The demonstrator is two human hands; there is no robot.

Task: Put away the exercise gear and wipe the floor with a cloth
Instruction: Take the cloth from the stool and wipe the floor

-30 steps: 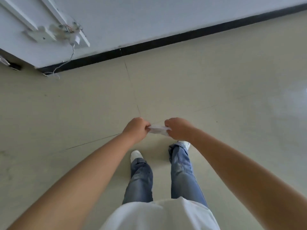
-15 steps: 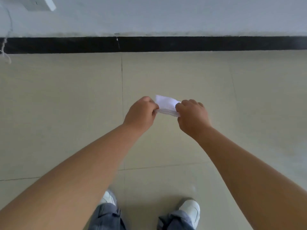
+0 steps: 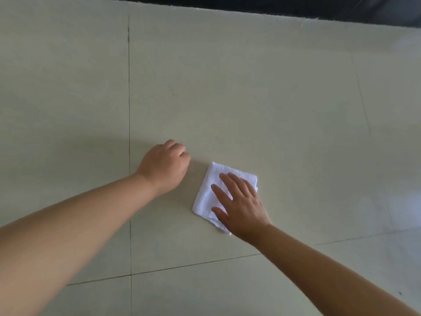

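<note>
right hand (image 3: 241, 207) flat on cloth (image 3: 210, 197), floor (image 3: 273, 110)

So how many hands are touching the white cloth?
1. The right hand lies flat, fingers spread, on the white cloth on the floor. The left hand is curled into a fist beside it, not touching.

Pale beige tiled floor (image 3: 250, 99), glossy at right of frame, crossed by dark grout lines (one vertical at left, one slanting across the lower part). Bounded at top by black skirting (image 3: 296, 5). Bearing one folded white cloth (image 3: 209, 197), lying flat, right of centre.
</note>
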